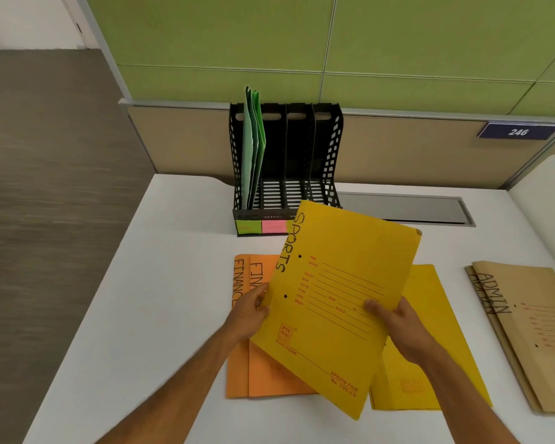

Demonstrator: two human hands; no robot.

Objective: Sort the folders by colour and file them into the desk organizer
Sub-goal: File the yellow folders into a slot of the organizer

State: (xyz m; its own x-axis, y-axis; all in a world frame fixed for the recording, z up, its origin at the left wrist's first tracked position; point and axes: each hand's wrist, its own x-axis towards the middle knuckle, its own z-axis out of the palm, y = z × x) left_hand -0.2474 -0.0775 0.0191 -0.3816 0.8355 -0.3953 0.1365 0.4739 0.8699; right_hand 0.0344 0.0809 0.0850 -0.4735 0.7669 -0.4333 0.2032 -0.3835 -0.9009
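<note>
A yellow folder marked SPORTS (340, 302) is held tilted above the desk. My left hand (249, 315) grips its left edge and my right hand (398, 325) grips its right edge. Under it lie orange folders marked FINANCE (247, 373) on the left and a second yellow folder (430, 363) on the right. Brown folders marked ADMIN (526, 328) rest at the far right. The black desk organizer (330, 145) stands at the back of the desk, with green folders (253, 145) upright in its leftmost slot; the other slots hold nothing.
Green and pink sticky labels (261, 226) mark the organizer's front. A grey cable tray lid (404, 208) is set into the white desk (161, 283) behind the folders. A green partition (366, 43) with a 246 plate (518, 132) backs the desk. Carpet lies left.
</note>
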